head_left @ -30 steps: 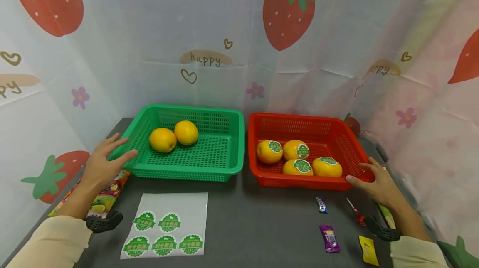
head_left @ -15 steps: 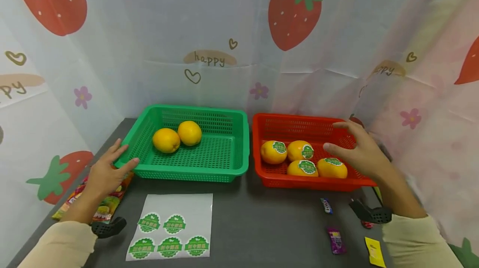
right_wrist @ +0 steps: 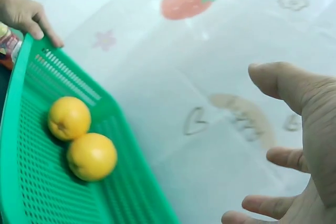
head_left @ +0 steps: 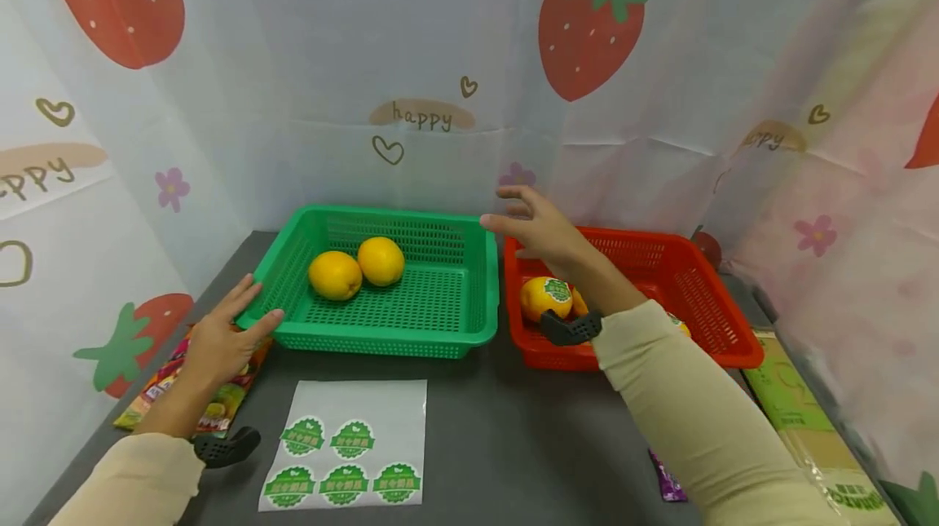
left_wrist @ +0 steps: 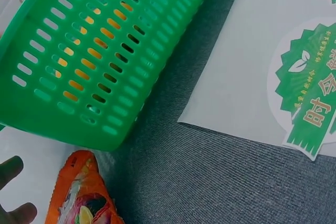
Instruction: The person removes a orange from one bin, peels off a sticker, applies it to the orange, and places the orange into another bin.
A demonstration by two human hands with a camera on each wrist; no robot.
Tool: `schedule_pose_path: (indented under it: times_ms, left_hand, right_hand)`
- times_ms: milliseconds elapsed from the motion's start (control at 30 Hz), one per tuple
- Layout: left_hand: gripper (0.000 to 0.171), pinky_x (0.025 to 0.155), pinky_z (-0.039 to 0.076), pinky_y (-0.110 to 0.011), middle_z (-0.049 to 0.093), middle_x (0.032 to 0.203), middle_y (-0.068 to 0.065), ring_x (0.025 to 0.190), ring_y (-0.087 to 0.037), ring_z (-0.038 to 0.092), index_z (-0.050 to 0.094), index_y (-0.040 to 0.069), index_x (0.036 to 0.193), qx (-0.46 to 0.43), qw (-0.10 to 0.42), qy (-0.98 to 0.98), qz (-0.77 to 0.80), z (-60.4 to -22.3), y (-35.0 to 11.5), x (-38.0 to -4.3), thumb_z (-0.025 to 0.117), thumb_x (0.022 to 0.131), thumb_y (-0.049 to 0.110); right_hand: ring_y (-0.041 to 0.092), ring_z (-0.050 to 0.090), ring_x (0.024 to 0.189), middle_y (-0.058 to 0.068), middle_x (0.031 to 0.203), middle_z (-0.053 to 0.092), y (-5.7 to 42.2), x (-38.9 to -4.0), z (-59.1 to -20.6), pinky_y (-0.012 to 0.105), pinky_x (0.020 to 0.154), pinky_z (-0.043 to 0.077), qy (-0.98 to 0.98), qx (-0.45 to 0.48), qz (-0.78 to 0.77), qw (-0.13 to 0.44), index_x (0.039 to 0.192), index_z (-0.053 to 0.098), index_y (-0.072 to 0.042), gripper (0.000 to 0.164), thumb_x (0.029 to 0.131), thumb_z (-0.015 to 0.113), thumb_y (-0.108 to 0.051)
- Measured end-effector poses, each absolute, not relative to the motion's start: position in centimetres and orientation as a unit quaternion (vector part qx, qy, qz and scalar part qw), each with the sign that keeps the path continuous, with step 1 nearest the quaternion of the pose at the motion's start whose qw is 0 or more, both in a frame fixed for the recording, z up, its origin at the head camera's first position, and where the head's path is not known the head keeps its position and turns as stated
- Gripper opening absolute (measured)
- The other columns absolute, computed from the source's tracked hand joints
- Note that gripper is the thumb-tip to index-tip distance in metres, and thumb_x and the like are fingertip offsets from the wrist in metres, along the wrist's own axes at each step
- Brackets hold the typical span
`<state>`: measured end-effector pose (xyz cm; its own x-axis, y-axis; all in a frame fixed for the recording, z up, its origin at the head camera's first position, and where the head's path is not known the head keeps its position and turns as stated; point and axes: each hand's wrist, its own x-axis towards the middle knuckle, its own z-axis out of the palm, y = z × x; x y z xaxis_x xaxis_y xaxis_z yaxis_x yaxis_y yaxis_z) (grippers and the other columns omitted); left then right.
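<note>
My left hand (head_left: 220, 351) rests at the left end of the green basket (head_left: 374, 337), fingers fairly straight against its rim. Two plain oranges (head_left: 335, 276) lie side by side in that basket, toward its left. Over the gap between the baskets, my right hand (head_left: 546, 234) is raised, its fingers loosely bent and spread and holding nothing. It overlaps the green basket's far right corner in the head view. The red basket (head_left: 561, 357) holds several oranges with round green stickers, one of them an orange (head_left: 541, 298) at its left; my right forearm hides most of the others.
A white sheet of green stickers (head_left: 363, 400) lies in front of the green basket. Under my left forearm is a colourful snack bag (head_left: 245, 379). On the right are a purple candy packet (head_left: 669, 484) and a long green-and-yellow package (head_left: 795, 412). A strawberry-print curtain (head_left: 308, 102) hangs behind.
My right hand has left the red basket's right rim, lifted, and swung left across it toward the green basket. My left hand stays at the green basket's left end. The view has shifted slightly.
</note>
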<state>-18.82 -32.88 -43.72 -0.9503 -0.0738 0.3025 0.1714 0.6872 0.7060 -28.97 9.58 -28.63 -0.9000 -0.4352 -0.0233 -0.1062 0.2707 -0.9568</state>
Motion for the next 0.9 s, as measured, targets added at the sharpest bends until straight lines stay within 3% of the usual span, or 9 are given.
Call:
schedule_pose_path:
  times_ms: [367, 700, 900]
  left_hand:
    - [0.068, 0.096, 0.024, -0.069, 0.018, 0.158, -0.011, 0.137, -0.049, 0.018, 0.032, 0.005, 0.15, -0.025, 0.141, -0.908, -0.395, -43.8, -33.0, -19.0, 0.059, 0.097, 0.037]
    - [0.068, 0.096, 0.025, -0.069, 0.019, 0.157, -0.016, 0.135, -0.052, 0.02, 0.032, 0.0, 0.149, -0.039, 0.149, -0.907, -0.392, -43.8, -32.9, -19.0, 0.059, 0.097, 0.034]
    - [0.069, 0.098, 0.023, -0.068, 0.017, 0.158, -0.011, 0.137, -0.049, 0.017, 0.03, 0.003, 0.151, -0.028, 0.138, -0.901, -0.41, -43.9, -32.9, -19.0, 0.059, 0.097, 0.036]
  right_hand:
    - [0.038, 0.038, 0.131, 0.007, 0.15, 0.033, 1.1, -32.3, -33.0, 0.061, 0.094, 0.039, 0.764, -0.092, -0.608, 0.195, 0.14, 0.043, -0.032, 0.066, 0.083, 0.074, -0.046]
    - [0.044, 0.038, 0.129, 0.009, 0.149, 0.036, -4.6, -34.3, -37.9, 0.063, 0.095, 0.036, 0.752, -0.02, -0.628, 0.196, 0.144, 0.044, -0.029, 0.071, 0.082, 0.075, -0.044]
    - [0.045, 0.036, 0.13, 0.01, 0.15, 0.034, -6.7, -35.3, -40.1, 0.065, 0.093, 0.037, 0.755, -0.026, -0.619, 0.217, 0.147, 0.04, -0.027, 0.067, 0.089, 0.069, -0.042]
